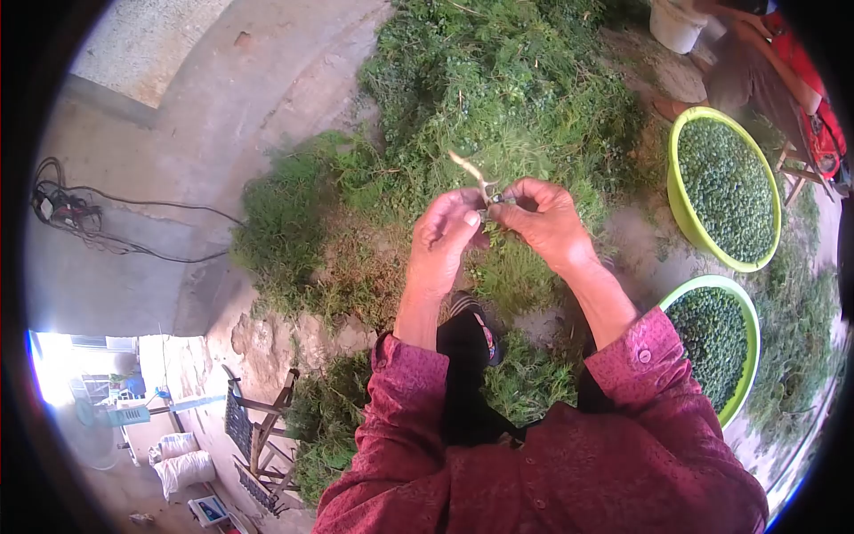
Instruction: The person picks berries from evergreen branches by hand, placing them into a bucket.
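A small plant with a pale, forked root [474, 169] is held up between my two hands, root end pointing up and away. My left hand [449, 230] pinches it with thumb and fingers from the left. From the right, my right hand [544, 222] has thumb and forefinger closed at the plant's leafy part, where small dark green bits show. Beneath and beyond both hands lies a big heap of leafy green plants [498, 89].
Two green-rimmed tubs of small green pods, one at the right [680, 191] and one lower right [750, 347]. Another person [765, 80] sits at upper right beside a white bucket [676, 27]. Black cables [147, 203] lie left; a folding chair [262, 432] stands lower left.
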Demonstrator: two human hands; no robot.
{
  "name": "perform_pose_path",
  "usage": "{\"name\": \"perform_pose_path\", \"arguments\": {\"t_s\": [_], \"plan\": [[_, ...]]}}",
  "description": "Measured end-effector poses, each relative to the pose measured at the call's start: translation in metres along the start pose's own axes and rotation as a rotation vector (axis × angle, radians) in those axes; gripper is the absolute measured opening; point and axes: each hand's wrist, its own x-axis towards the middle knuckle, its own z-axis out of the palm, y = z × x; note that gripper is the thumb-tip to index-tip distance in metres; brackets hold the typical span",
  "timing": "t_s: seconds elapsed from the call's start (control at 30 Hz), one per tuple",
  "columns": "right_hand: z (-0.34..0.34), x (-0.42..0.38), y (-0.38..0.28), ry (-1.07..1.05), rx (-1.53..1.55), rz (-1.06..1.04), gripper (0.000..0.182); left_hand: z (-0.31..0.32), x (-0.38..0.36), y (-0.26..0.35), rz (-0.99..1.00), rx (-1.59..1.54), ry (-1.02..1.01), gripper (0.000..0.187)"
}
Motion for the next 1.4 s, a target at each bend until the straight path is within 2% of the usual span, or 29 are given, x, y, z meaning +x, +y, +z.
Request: {"name": "perform_pose_path", "arguments": {"t_s": [0.03,0.1,0.2,0.27,0.33,0.4,0.53,0.7,0.87,1.0,1.1,1.2,1.3,1.37,1.4], "plan": [[0.003,0.000,0.003,-0.003,-0.037,-0.010,0.015,0.002,-0.001,0.003,0.003,-0.002,0.002,0.025],[0.011,-0.001,0.007,-0.012,-0.078,-0.019,0.013,0.009,-0.002,0.002,0.091,0.220,0.076,0.029],[0.026,-0.004,0.010,-0.006,-0.032,-0.075,0.013,-0.002,0.005,-0.015,0.196,0.260,0.159,0.023],[0.026,-0.005,0.005,-0.042,-0.093,-0.039,0.013,0.000,0.006,-0.010,0.255,0.317,0.230,0.018],[0.024,-0.006,0.000,-0.077,-0.156,-0.003,0.013,-0.009,0.007,-0.010,0.228,0.278,0.252,0.018],[0.019,-0.002,-0.004,-0.007,0.194,0.148,0.011,-0.017,0.012,-0.011,0.218,0.154,0.287,0.017],[0.001,0.011,0.004,0.034,0.402,0.055,0.013,-0.022,0.021,-0.009,0.201,0.000,0.385,0.016],[0.012,0.003,-0.003,0.023,0.136,0.083,0.017,-0.020,0.018,-0.012,0.183,0.132,0.321,0.017],[0.019,0.003,0.002,-0.052,-0.202,-0.031,0.018,-0.013,0.018,-0.020,0.207,0.310,0.237,0.021],[0.016,0.005,0.005,-0.084,-0.186,-0.026,0.013,-0.013,0.017,-0.021,0.180,0.287,0.207,0.022],[0.014,0.005,0.003,-0.053,-0.214,0.057,0.008,-0.021,0.022,-0.028,0.153,0.271,0.203,0.024],[0.016,0.004,0.005,-0.041,-0.165,0.093,0.008,-0.020,0.022,-0.030,0.245,0.383,0.232,0.026],[0.019,0.004,0.006,0.010,-0.333,0.036,0.008,-0.017,0.021,-0.028,0.250,0.378,0.258,0.026],[0.017,0.003,0.005,-0.111,-0.071,0.226,0.010,-0.022,0.022,-0.029,0.260,0.366,0.279,0.026],[0.016,0.002,0.002,-0.113,-0.071,0.226,0.010,-0.021,0.021,-0.029,0.261,0.367,0.281,0.026]]}}
